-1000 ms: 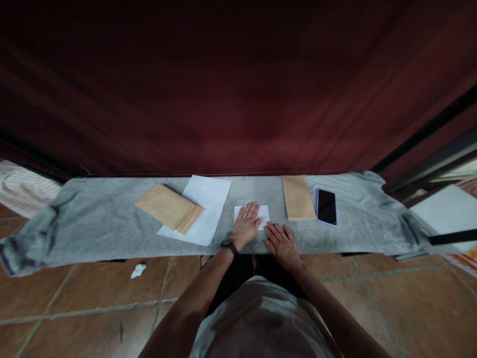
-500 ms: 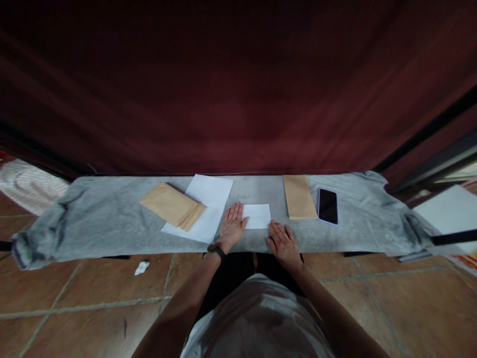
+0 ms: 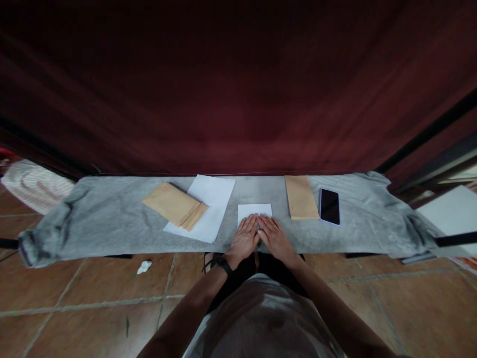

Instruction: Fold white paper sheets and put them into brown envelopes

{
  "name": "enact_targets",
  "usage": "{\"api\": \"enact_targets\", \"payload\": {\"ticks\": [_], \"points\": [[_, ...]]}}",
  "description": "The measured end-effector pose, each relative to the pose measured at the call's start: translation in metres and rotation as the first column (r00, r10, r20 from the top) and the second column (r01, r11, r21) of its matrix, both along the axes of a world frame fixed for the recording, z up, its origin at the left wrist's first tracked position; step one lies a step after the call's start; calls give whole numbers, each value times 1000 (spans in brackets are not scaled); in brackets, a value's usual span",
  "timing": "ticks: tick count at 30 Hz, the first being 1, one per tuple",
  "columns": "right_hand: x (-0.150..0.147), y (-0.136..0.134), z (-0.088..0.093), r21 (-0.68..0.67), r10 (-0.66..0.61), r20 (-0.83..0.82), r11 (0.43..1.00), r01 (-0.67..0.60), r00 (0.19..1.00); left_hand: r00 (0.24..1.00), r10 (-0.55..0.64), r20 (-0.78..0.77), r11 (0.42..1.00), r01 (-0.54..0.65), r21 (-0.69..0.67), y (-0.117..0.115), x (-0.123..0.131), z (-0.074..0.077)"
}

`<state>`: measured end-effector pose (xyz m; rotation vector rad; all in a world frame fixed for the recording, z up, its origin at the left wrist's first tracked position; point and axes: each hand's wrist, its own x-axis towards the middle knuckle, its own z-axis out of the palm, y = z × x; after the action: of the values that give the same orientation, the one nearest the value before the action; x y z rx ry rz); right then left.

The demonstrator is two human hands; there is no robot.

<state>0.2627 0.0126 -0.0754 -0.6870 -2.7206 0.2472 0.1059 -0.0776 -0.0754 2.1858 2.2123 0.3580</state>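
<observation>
Left hand point(image 3: 244, 242): flat, gripping nothing | Right hand point(image 3: 276, 239): likewise | White paper point(image 3: 255, 209): beneath both hands' fingers, mid-length, towards worktop point(image 3: 100, 214) near edge | Change: hands converged from opposite sides; pressing apparently now central.

Head-worn view, forward and down.

Small paper point(image 3: 254, 209): plain white, standing out bright!
Large sheet point(image 3: 214, 204): white again
Envelope stack point(image 3: 171, 201): tan
Lone envelope point(image 3: 301, 199): and tan here too
Phone point(image 3: 330, 206): black face, pale purple edging
Table cover point(image 3: 119, 214): mottled grey
Curtain point(image 3: 238, 114): deep maroon, near-black up top
Striped cloth point(image 3: 35, 185): whitish, thin-lined
</observation>
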Motion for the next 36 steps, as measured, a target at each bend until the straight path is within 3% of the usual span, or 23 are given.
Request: {"api": "enact_targets", "payload": {"ticks": [8, 16, 19, 22, 24, 36], "points": [[6, 14, -17, 122, -94, 20, 988, 91, 995, 998, 61, -9, 997, -60, 52, -7, -7, -1], [13, 25, -14, 111, -186, 11, 977, 184, 982, 992, 127, -27, 991, -125, 56, -23, -23, 2], [1, 21, -9, 89, -138, 10, 987, 137, 990, 999, 30, -36, 998, -28, 50, -26, -20, 5], [-10, 14, -7, 81, 11, 31, 997, -13, 999, 994, -106, -31, 994, 106, 22, -29, -15, 8], [-14, 11, -7, 80, 55, 53, 995, -59, 997, 992, -122, -22, 993, 122, 9, -29, -13, 10], [-13, 51, -16, 111, -96, 90, 990, 86, 991, 990, -143, 5, 990, 143, 12, -29, -16, 8]]}}
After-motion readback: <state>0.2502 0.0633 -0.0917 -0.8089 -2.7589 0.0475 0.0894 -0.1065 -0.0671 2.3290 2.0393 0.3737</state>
